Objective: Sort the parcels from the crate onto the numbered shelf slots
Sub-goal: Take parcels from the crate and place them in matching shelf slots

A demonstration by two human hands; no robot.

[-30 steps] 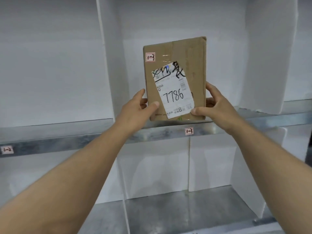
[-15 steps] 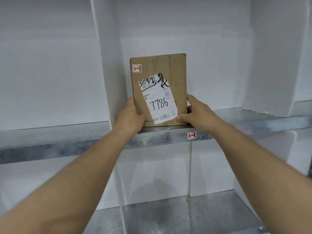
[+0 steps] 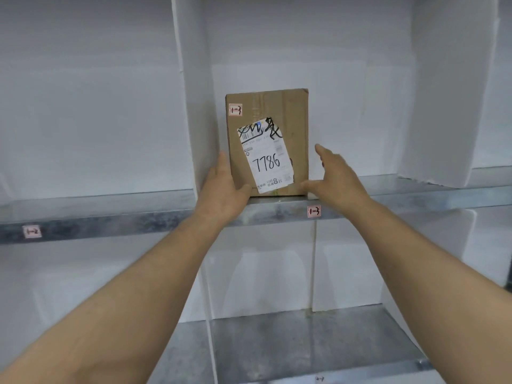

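The placing step is ending, I judge. The cardboard parcel (image 3: pixel 293 120) is standing upright on the shelf (image 3: pixel 415 195), just above and left of the slot tag (image 3: pixel 314 211) reading "1-3". Left of the tag, the left hand (image 3: pixel 224 195) is touching the parcel's side with its fingers straight. Just above the tag, the right hand (image 3: pixel 336 176) is hovering with its fingers spread. The next move is calling for a clean release. The parcel's sticker (image 3: pixel 235 110) is also showing "1-3", and its shipping label (image 3: pixel 267 159) is showing "7786".
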